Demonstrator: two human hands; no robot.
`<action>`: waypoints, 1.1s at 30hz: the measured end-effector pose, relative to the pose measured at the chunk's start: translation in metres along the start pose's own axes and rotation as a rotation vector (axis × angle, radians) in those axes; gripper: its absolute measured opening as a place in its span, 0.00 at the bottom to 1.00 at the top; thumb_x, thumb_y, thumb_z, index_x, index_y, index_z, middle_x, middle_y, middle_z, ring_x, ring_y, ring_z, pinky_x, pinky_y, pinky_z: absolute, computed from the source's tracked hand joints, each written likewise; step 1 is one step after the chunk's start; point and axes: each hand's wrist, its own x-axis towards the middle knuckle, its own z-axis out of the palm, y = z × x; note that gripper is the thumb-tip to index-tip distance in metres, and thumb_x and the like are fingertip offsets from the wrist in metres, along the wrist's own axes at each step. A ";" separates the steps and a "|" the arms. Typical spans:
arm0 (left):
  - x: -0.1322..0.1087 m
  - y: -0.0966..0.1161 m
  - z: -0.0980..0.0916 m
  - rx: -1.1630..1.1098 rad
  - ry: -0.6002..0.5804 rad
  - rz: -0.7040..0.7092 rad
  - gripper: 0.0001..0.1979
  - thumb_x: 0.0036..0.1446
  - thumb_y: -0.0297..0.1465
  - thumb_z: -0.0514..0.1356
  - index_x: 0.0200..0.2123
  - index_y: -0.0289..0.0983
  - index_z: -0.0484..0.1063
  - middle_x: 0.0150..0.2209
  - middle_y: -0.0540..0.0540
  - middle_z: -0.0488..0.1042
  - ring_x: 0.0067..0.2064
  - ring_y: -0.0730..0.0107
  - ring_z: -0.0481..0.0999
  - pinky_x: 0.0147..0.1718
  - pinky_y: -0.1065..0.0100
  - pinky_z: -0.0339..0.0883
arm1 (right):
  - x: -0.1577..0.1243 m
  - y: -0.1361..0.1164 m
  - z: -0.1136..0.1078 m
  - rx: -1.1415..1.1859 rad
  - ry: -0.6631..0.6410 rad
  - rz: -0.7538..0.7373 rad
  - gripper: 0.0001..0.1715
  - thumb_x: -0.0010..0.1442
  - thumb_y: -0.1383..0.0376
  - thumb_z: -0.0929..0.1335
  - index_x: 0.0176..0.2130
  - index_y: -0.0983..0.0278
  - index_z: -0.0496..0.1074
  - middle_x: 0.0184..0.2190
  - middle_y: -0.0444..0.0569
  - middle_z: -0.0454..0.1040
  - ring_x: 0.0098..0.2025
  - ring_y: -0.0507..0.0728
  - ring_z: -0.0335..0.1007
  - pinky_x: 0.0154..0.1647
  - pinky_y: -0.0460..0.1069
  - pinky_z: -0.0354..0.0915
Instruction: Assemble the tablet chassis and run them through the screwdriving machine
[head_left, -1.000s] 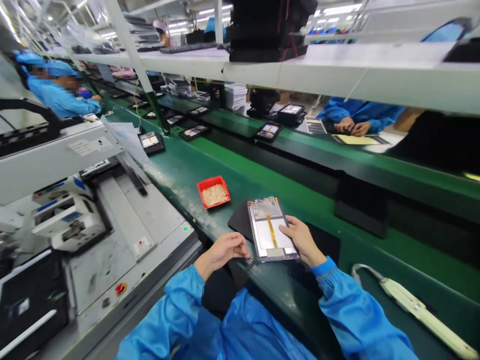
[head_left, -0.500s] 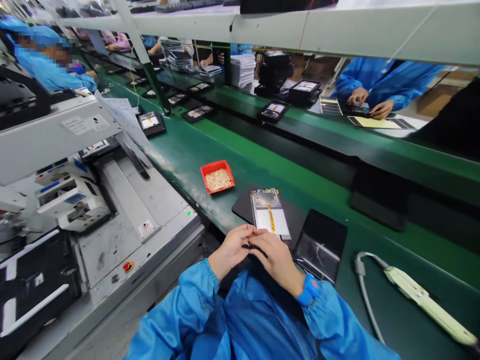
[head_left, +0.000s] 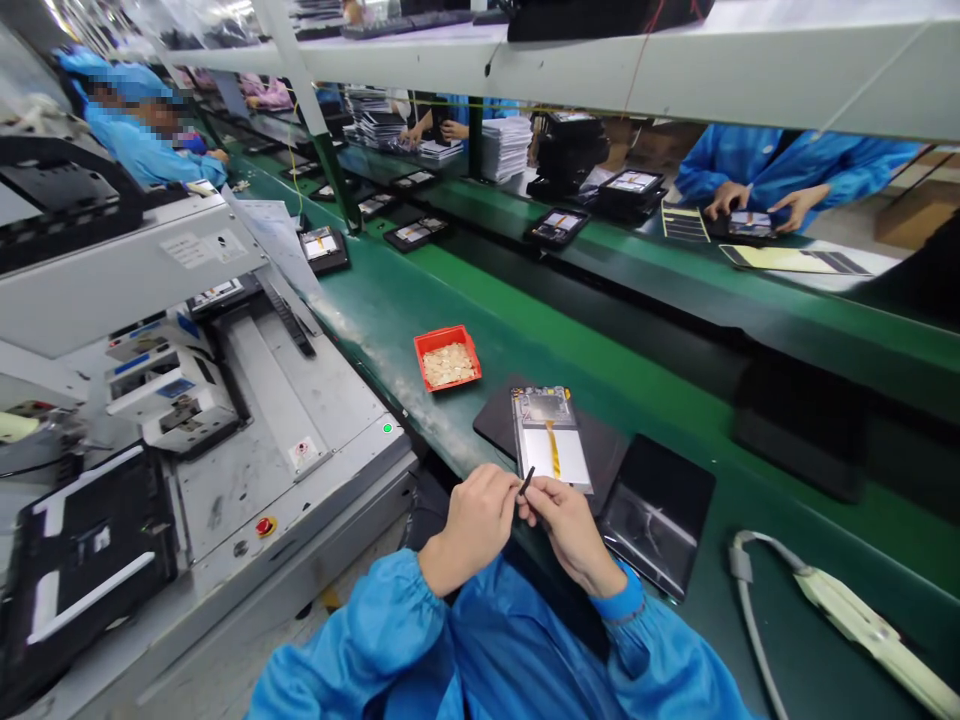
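My left hand and my right hand meet fingertip to fingertip at the table's near edge. A short, thin black strip sticks up from the pinch of my right hand. The left fingers are closed against its lower end; what they hold is hidden. Just beyond lies an opened tablet, with a silver upper part, a white battery and an orange ribbon cable. It rests on a dark flat panel. A glossy black panel lies to the right of it.
A red tray of small beige pieces stands ahead on the green bench. An electric screwdriver with a cord lies at right. A grey machine fills the left. Across the line, a co-worker's hands handle another tablet.
My hands have turned and drawn slightly apart, so the black strip now points up between the fingertips. The whole view has shifted a little. Across the line, the co-worker's hands have spread around the tablet.
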 end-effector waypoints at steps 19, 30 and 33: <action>-0.002 -0.001 -0.004 0.373 -0.098 0.080 0.10 0.67 0.27 0.50 0.37 0.36 0.70 0.35 0.45 0.73 0.39 0.62 0.73 0.37 0.63 0.70 | -0.002 0.002 0.005 -0.147 -0.017 -0.065 0.21 0.57 0.49 0.72 0.28 0.65 0.73 0.23 0.46 0.74 0.25 0.52 0.66 0.29 0.47 0.62; 0.007 -0.005 -0.014 0.297 -0.191 0.067 0.11 0.67 0.26 0.50 0.40 0.36 0.72 0.36 0.45 0.74 0.40 0.63 0.74 0.39 0.64 0.70 | 0.006 -0.003 0.004 -0.152 -0.039 -0.032 0.20 0.58 0.51 0.71 0.29 0.66 0.74 0.23 0.47 0.74 0.25 0.52 0.66 0.30 0.47 0.62; 0.007 -0.004 -0.015 0.327 -0.200 0.061 0.11 0.67 0.27 0.50 0.38 0.37 0.72 0.35 0.46 0.74 0.38 0.64 0.74 0.36 0.65 0.68 | 0.007 0.000 0.004 -0.154 -0.040 -0.017 0.20 0.57 0.51 0.72 0.28 0.65 0.74 0.23 0.47 0.74 0.25 0.52 0.67 0.29 0.47 0.62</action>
